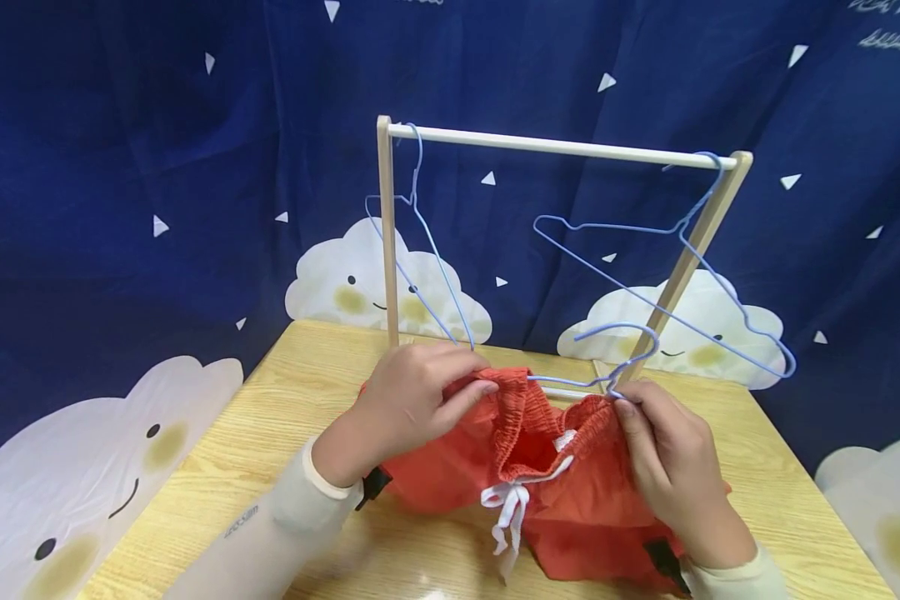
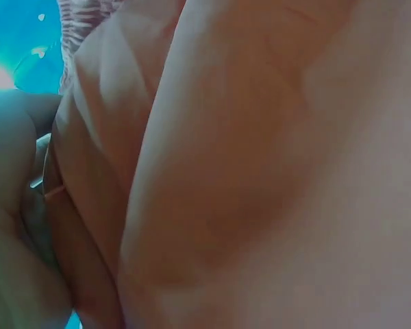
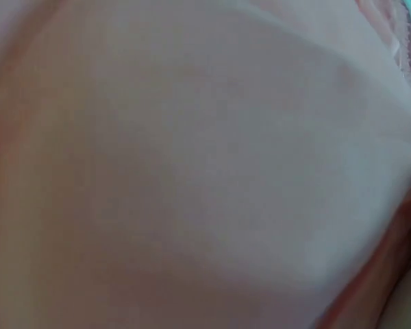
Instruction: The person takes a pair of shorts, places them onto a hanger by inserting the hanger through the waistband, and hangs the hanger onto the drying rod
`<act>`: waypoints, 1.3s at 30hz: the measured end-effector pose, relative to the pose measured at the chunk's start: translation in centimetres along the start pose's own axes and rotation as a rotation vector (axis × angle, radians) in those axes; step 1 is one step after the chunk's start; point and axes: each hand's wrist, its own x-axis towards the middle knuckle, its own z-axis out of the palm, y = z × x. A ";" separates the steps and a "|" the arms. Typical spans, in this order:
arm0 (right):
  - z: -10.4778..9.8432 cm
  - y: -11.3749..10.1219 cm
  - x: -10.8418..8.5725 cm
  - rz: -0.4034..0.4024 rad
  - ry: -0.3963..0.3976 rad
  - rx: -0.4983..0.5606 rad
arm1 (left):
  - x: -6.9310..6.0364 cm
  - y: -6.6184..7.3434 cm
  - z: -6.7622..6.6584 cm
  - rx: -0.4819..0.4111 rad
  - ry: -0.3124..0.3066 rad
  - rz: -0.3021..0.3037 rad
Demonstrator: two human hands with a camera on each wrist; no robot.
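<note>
A pair of red shorts [image 1: 450, 471] with a gathered elastic waistband and a white drawstring bow [image 1: 512, 497] is held up over the table. My left hand [image 1: 412, 392] pinches the waistband on the left side. On the right, my right hand [image 1: 671, 458] pinches the waistband beside the neck of a blue wire hanger [image 1: 562, 381]. The hanger's hook stands above the waist; part of its body is hidden by the fabric. In the left wrist view the shorts [image 2: 246, 171] fill most of the picture, and their fabric [image 3: 212, 164] covers the right wrist view.
Behind my hands stands a small wooden rack with a white rail [image 1: 555, 145]. Two more blue hangers hang from it, a left one [image 1: 439, 250] and a right one [image 1: 615, 226]. The wooden tabletop [image 1: 285, 408] lies below, with a dark blue curtain [image 1: 157, 125] at the back.
</note>
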 end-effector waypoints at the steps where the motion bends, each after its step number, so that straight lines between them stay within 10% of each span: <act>1: -0.2 0.1 0.1 0.002 0.009 0.001 | 0.0 -0.1 -0.2 0.007 0.004 -0.005; 21: -1.1 1.2 0.3 0.043 0.102 0.075 | -0.1 -1.2 -1.5 0.052 0.051 -0.112; 32: 0.6 0.6 -0.3 -0.023 -0.013 0.109 | 0.1 0.3 -0.6 -0.020 -0.128 -0.041; 39: 1.3 0.3 -0.4 -0.049 -0.060 0.098 | 0.1 0.6 0.3 -0.008 -0.130 -0.014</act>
